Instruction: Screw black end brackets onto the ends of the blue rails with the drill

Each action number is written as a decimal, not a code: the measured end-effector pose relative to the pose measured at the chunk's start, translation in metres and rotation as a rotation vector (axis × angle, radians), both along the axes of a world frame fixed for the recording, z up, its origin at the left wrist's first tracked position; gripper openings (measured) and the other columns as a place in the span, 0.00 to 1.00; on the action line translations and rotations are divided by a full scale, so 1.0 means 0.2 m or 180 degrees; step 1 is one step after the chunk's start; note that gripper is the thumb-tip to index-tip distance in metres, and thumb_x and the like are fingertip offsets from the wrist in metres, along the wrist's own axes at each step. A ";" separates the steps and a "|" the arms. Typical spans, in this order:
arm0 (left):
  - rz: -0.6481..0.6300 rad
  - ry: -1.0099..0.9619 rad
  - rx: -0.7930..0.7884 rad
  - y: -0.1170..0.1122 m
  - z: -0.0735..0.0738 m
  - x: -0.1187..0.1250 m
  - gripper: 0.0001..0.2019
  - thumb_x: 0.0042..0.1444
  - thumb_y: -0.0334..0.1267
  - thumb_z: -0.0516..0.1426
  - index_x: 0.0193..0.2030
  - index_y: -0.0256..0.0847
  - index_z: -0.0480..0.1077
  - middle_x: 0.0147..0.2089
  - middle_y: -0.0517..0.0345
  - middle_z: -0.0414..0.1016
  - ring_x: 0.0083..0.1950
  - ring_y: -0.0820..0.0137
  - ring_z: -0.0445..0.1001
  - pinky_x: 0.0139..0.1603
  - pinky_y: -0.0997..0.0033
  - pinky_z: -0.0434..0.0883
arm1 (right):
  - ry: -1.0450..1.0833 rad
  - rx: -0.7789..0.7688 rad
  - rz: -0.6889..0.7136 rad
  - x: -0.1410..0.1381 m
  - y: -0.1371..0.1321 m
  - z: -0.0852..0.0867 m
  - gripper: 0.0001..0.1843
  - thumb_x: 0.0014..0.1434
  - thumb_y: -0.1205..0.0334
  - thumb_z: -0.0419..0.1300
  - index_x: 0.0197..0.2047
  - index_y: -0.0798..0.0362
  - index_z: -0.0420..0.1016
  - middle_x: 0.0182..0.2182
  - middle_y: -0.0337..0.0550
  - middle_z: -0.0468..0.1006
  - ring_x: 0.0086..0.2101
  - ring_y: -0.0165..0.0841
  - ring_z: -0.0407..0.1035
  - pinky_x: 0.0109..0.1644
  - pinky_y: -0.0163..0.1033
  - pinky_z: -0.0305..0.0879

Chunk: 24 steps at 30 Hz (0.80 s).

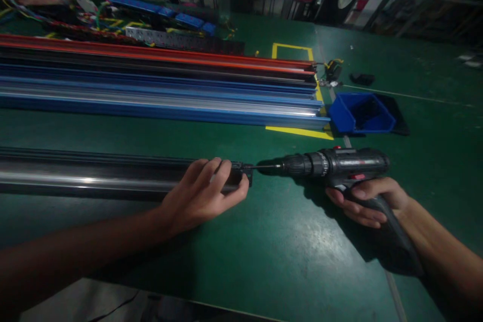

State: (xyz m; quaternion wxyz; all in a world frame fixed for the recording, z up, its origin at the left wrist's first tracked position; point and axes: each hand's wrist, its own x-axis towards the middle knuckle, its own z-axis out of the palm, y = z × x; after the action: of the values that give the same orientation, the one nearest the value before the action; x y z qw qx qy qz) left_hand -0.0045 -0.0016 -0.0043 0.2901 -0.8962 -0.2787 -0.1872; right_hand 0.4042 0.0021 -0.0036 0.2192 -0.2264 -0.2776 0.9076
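A long dark metal rail [94, 176] lies across the green floor in front of me. My left hand [202, 193] is closed around its right end, fingers over a small black end piece [243, 171]. My right hand [372, 201] grips the handle of a black cordless drill [339, 165] with red buttons. The drill lies level and points left, its thin bit [264, 166] touching the end piece.
A stack of long blue, silver, black and orange rails [158, 85] lies behind. A blue plastic bin [360, 113] sits right of the stack, by yellow floor tape [300, 132]. Coloured wires and parts [94, 17] clutter the far left; stools and benches stand at the back.
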 end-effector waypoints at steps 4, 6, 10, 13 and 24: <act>-0.0001 -0.0011 -0.0014 0.00 0.00 0.00 0.28 0.56 0.43 0.69 0.62 0.46 0.69 0.52 0.41 0.68 0.54 0.52 0.73 0.50 0.53 0.77 | 0.0079 0.0009 -0.0032 0.00 0.00 0.00 0.15 0.63 0.68 0.59 0.48 0.68 0.81 0.28 0.45 0.78 0.13 0.17 0.57 0.23 0.26 0.72; -0.0001 -0.0004 -0.0011 0.00 0.00 0.00 0.28 0.56 0.43 0.69 0.62 0.46 0.69 0.53 0.41 0.68 0.55 0.52 0.73 0.50 0.53 0.77 | 0.0088 -0.0001 -0.0039 0.00 0.00 0.00 0.15 0.63 0.68 0.58 0.47 0.68 0.81 0.28 0.45 0.77 0.13 0.17 0.56 0.23 0.26 0.71; 0.0013 0.0031 0.0000 0.00 0.01 0.00 0.28 0.56 0.42 0.69 0.62 0.46 0.69 0.52 0.41 0.68 0.54 0.52 0.73 0.49 0.53 0.76 | 0.0119 -0.0019 -0.0030 -0.01 -0.01 0.01 0.15 0.63 0.69 0.57 0.47 0.68 0.81 0.28 0.45 0.77 0.14 0.18 0.56 0.23 0.26 0.71; 0.0020 0.0059 0.0002 -0.01 0.01 -0.01 0.28 0.56 0.41 0.69 0.63 0.46 0.69 0.52 0.41 0.68 0.54 0.52 0.73 0.49 0.54 0.76 | 0.0151 -0.0016 -0.0030 -0.01 0.00 0.01 0.16 0.63 0.69 0.57 0.47 0.68 0.81 0.28 0.45 0.77 0.14 0.18 0.57 0.24 0.26 0.72; 0.0072 0.0100 0.0009 -0.01 0.00 -0.01 0.29 0.56 0.43 0.69 0.63 0.47 0.68 0.53 0.43 0.67 0.54 0.53 0.72 0.50 0.54 0.76 | 0.0214 -0.0028 -0.0007 -0.01 -0.01 0.00 0.16 0.63 0.69 0.57 0.48 0.69 0.80 0.28 0.45 0.77 0.14 0.18 0.56 0.24 0.26 0.72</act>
State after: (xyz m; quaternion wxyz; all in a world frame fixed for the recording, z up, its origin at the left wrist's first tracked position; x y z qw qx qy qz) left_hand -0.0067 -0.0036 -0.0042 0.2978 -0.8954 -0.2838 -0.1702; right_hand 0.4032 0.0006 -0.0035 0.2283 -0.1970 -0.2659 0.9156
